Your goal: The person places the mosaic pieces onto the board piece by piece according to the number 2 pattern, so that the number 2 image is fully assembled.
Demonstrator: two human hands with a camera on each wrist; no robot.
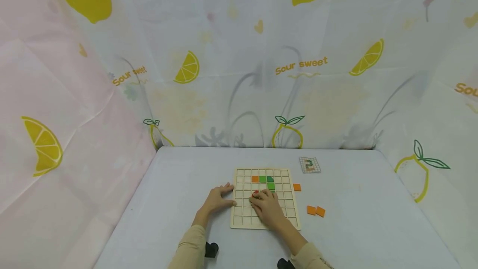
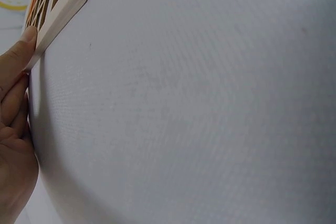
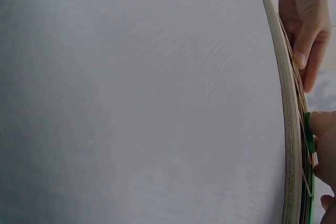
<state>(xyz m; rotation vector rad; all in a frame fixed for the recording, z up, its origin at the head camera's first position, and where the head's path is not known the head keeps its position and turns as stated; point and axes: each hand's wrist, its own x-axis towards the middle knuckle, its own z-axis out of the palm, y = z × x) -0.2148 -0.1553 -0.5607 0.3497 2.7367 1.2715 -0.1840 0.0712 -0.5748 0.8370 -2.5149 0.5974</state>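
A pale wooden grid board (image 1: 239,219) lies on the table with orange, green and red pieces in its cells. My left hand (image 1: 215,200) rests at its left edge, thumb on the rim and fingers spread. My right hand (image 1: 269,211) is over the middle of the board, its fingertips right beside a red piece (image 1: 255,193). Between those fingers the right wrist view shows a green tile (image 3: 308,132), which my hand hides in the head view. Further up the board sit an orange tile (image 1: 255,179) and green tiles (image 1: 263,179).
One loose orange tile (image 1: 297,187) lies by the board's right edge. Two more orange tiles (image 1: 315,211) lie further right. A small gridded pattern card (image 1: 310,165) is at the back right. Behind the white table (image 1: 358,219) hangs a lemon-printed cloth (image 1: 231,107).
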